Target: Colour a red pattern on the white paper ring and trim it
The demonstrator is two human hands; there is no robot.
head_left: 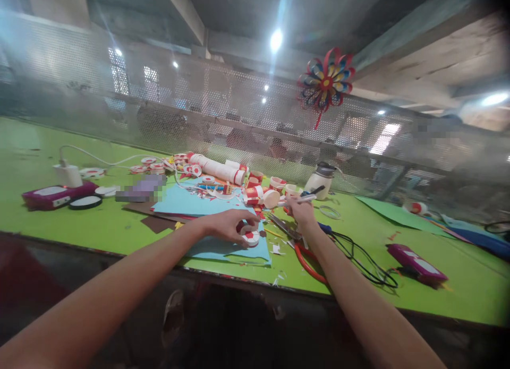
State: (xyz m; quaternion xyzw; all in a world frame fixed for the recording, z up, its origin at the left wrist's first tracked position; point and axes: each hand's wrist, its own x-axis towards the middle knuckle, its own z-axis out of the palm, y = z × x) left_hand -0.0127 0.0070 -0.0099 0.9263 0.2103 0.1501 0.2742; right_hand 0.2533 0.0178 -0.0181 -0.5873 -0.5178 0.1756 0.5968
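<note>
Over the light blue paper [223, 247], my left hand [229, 225] curls its thumb and fingers around a small white and red paper disc [251, 238]. My right hand [302, 212] is closed around a pale pen [305, 198], raised above the table; a dark slim piece [319, 190] shows beside it. Under my right wrist lie scissors with red handles [306, 263], partly hidden by the forearm. Cut paper cups in red and white [255, 195] stand and lie just beyond both hands.
A long white paper roll [217, 168], more discs [149, 167] and paper scraps lie behind. A flask [321, 180] stands at the back. Purple power boxes [418, 265] sit right and left, with cords. Green sheets [402, 215] lie right. A perforated screen [247, 109] borders the table.
</note>
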